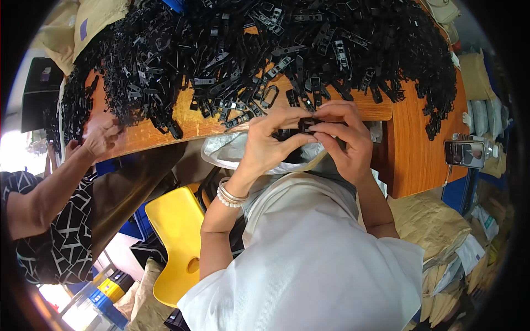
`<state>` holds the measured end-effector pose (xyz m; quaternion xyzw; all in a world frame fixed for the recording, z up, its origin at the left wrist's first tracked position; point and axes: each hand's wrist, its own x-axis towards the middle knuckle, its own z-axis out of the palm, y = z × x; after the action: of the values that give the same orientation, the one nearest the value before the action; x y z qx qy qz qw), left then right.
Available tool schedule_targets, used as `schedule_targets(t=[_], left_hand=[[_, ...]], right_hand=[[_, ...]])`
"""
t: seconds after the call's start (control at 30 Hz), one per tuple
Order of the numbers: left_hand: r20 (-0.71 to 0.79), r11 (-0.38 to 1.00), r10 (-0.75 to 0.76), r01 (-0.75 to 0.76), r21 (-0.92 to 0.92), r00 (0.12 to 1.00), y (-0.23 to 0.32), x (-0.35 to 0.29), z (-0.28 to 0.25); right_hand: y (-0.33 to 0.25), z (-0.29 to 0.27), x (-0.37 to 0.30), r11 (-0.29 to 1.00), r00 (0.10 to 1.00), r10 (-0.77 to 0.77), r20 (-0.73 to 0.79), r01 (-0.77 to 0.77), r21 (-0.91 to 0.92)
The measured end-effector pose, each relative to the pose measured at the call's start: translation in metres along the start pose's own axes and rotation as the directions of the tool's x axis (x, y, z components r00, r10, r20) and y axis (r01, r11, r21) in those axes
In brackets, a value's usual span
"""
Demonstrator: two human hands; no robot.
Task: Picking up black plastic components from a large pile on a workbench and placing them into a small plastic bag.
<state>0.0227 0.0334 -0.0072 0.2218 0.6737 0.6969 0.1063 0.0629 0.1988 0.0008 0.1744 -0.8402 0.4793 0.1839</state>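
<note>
Held part: a small black part [307,126] sat between the two hands, just off the near edge of the surface [422,160] and above an open white bag [221,150].
Direction from fingers: the part lay at the right end of the left hand's fingers and at the left end of the right hand's fingers; neither hand was clearly nearer, since both touched it.
Long axis: I could not tell it, because fingertips covered much of the part.
Left hand: the left hand [268,142] had thumb and forefinger clamped on the part, one on its near side, one on its far side.
Right hand: the right hand [349,140] pinched it from the right, fingertips closed on it.
Part's look: dark, small and slightly shiny; its finer shape was hidden.
Pile: a broad heap of black clip-like pieces [287,33] covered the far side of the surface, some with pale glints, a few lying just beyond the hands.
Left side: a co-worker's hand [102,137] was at the surface's edge, near a yellow chair [175,237].
Right side: a phone [465,154] stood well apart from the hands.
</note>
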Motion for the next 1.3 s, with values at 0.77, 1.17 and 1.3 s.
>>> schedule_targets(t=[0.77,1.17,1.3], left_hand=[[-0.277,0.840,0.053,0.108,0.532,0.959,-0.017,0.030,-0.032],[-0.153,0.993,-0.005,0.023,0.117,0.988,0.009,0.004,-0.014],[-0.080,0.818,-0.437,0.358,-0.451,0.896,0.001,0.001,-0.009]], right_hand=[[0.023,0.006,-0.013,0.696,0.789,0.589,-0.175,-0.385,0.606],[0.001,0.019,0.008,0.613,0.767,0.641,-0.006,-0.507,0.605],[0.005,0.024,-0.005,0.791,0.870,0.491,-0.053,-0.419,0.446]])
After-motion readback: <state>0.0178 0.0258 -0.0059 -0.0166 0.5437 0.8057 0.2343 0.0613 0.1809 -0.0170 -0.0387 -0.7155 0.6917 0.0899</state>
